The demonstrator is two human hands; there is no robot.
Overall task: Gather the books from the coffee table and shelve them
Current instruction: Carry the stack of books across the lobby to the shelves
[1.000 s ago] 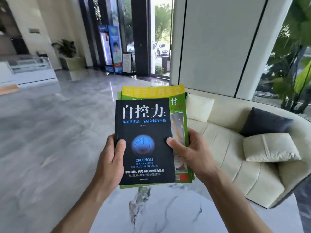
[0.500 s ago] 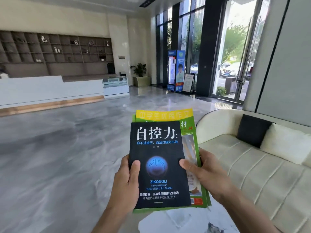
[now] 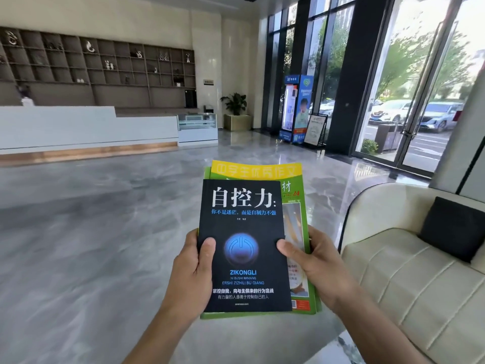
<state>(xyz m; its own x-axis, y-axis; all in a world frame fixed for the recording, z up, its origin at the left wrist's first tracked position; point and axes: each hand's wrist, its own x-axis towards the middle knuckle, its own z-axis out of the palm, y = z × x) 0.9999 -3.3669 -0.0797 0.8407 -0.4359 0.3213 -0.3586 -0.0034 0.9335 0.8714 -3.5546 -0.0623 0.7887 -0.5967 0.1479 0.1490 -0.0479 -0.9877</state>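
I hold a stack of books in front of my chest. The top one is a black book (image 3: 242,243) with white Chinese title and a blue glowing disc. Under it lie a green book (image 3: 298,224) and a yellow-topped book (image 3: 256,170), their edges sticking out at the right and top. My left hand (image 3: 193,274) grips the stack's left edge, thumb on the black cover. At the right edge my right hand (image 3: 317,264) grips the stack too, its thumb pressed on the cover. A brown wall shelf (image 3: 105,72) with small ornaments stands far across the hall.
A cream sofa (image 3: 409,282) with a dark cushion (image 3: 454,227) is close at my right. A sliver of the marble coffee table (image 3: 349,348) shows at the bottom. Grey polished floor (image 3: 91,232) stretches to a white reception counter (image 3: 86,127). Glass doors (image 3: 409,101) and a potted plant (image 3: 235,106) lie ahead right.
My view has swung left and upward, away from the sofa and the coffee table, toward the reception counter and wall shelf. Both hands keep the same grip on the stack.
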